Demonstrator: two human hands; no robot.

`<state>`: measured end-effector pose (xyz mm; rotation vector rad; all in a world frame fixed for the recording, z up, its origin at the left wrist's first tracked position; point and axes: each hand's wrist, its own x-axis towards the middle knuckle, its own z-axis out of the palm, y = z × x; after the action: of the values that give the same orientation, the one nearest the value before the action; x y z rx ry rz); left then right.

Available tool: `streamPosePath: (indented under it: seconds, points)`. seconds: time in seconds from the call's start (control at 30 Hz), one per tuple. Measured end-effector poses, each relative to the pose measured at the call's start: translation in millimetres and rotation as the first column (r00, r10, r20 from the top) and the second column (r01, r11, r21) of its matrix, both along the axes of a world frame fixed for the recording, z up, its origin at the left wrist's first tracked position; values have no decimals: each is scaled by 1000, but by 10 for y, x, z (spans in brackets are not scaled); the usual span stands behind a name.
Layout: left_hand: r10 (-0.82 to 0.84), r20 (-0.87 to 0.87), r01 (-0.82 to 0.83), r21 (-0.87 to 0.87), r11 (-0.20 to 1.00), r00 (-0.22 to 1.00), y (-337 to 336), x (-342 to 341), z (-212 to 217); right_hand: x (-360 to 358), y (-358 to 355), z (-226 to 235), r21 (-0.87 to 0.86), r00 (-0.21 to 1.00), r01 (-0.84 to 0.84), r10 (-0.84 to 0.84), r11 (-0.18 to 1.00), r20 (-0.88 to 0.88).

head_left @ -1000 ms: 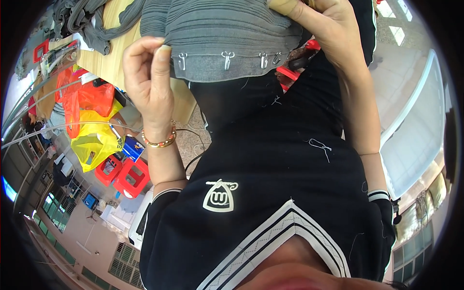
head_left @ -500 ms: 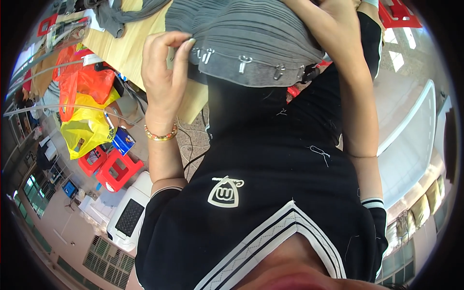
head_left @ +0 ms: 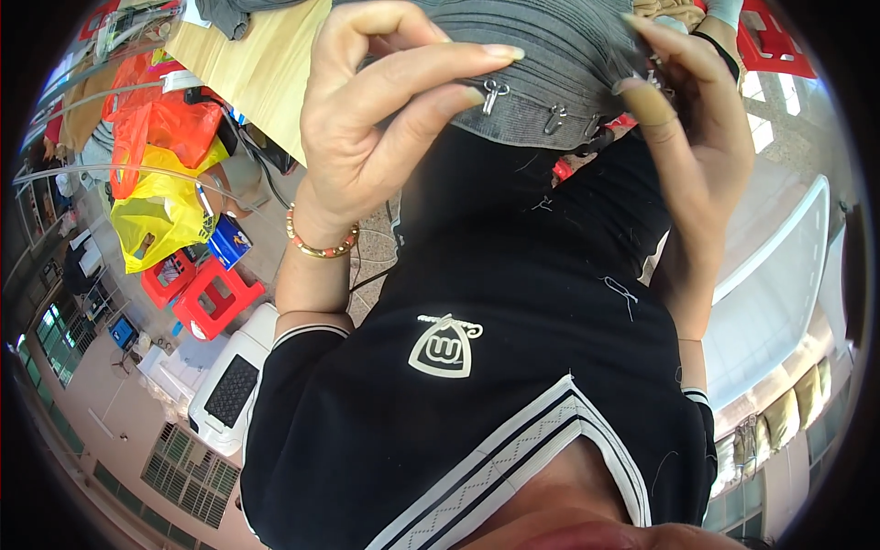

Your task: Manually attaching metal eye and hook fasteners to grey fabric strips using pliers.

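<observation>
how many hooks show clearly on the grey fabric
2: first hook beside the left hand, second hook to its right; others may be hidden near the right hand.

That grey pleated cloth [head_left: 559, 55] lies between the left fingers [head_left: 438, 69] and right fingers [head_left: 653, 108]; along its ribbed band [head_left: 527, 130] I spot one silvery hook [head_left: 492, 97] beside the left thumb tip, another [head_left: 556, 118] toward the right thumb.
</observation>
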<state>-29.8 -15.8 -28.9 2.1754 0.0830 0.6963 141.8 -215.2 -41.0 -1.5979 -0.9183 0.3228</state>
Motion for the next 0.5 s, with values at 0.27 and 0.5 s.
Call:
streamPosePath:
  seconds: [0.27, 0.5]
  points:
    - [-183, -71, 193, 167, 967, 981, 108, 139, 183, -52, 55, 152, -148, 967, -81, 114, 986, 226]
    - [-89, -46, 88, -29, 996, 995, 28, 91, 110, -94, 4, 244, -201, 952, -66, 122, 977, 280]
